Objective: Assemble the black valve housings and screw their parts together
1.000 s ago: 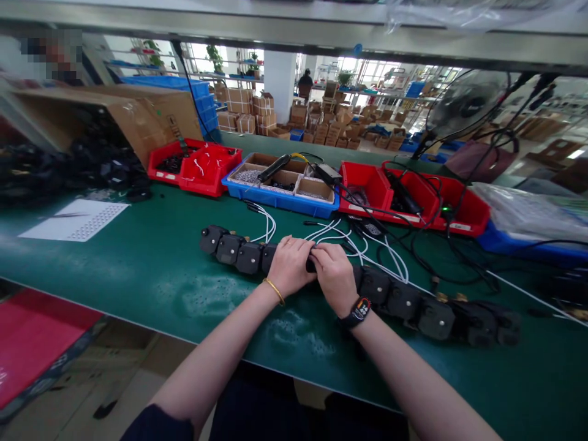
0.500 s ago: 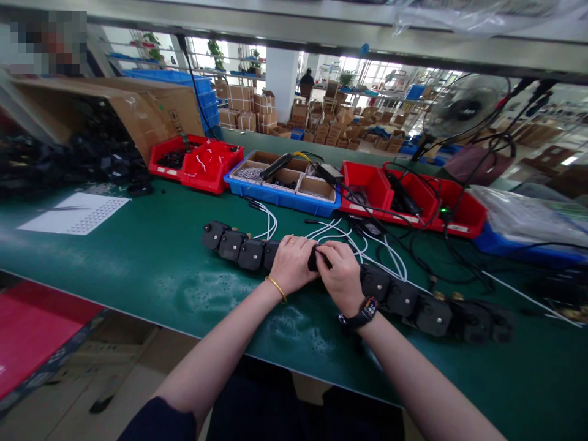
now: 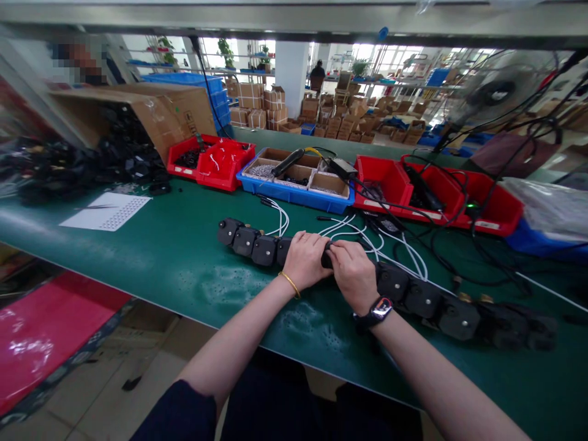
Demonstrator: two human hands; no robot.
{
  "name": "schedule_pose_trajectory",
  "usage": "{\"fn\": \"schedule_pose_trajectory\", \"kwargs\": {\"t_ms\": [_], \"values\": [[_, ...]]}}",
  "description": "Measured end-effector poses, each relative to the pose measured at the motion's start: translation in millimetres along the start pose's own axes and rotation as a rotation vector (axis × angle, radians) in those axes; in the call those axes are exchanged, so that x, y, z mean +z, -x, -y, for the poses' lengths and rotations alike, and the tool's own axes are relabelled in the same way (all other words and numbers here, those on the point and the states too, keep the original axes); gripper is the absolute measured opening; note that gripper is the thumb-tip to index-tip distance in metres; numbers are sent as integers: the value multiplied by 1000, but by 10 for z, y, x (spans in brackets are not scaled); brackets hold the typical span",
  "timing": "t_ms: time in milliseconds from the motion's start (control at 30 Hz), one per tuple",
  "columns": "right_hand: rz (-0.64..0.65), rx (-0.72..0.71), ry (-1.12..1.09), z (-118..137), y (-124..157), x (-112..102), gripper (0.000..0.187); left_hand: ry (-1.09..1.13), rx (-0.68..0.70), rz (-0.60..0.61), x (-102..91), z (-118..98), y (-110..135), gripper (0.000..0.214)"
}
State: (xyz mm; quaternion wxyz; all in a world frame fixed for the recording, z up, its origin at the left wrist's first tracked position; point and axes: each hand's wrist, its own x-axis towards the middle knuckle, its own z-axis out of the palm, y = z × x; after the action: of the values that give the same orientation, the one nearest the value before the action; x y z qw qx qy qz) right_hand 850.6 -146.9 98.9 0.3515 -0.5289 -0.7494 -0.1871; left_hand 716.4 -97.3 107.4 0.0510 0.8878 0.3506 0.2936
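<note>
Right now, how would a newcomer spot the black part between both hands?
On the green workbench, find the row of black blocks nearer than the blue compartment tray. At mid-row are the left hand and right hand; unlike its neighbours, the black part shows pinched between them.

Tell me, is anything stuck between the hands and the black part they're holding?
Nothing I can see: the left hand and right hand both hold the black part. White wires lie beyond, not between. The fingers hide some of it.
</note>
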Motion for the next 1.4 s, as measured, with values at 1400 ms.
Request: {"fn": "schedule_pose_trajectory", "kwargs": {"t_ms": [1400], "values": [[206, 408, -132, 169, 1468, -908, 26, -222, 116, 51, -97, 260, 400, 54]]}}
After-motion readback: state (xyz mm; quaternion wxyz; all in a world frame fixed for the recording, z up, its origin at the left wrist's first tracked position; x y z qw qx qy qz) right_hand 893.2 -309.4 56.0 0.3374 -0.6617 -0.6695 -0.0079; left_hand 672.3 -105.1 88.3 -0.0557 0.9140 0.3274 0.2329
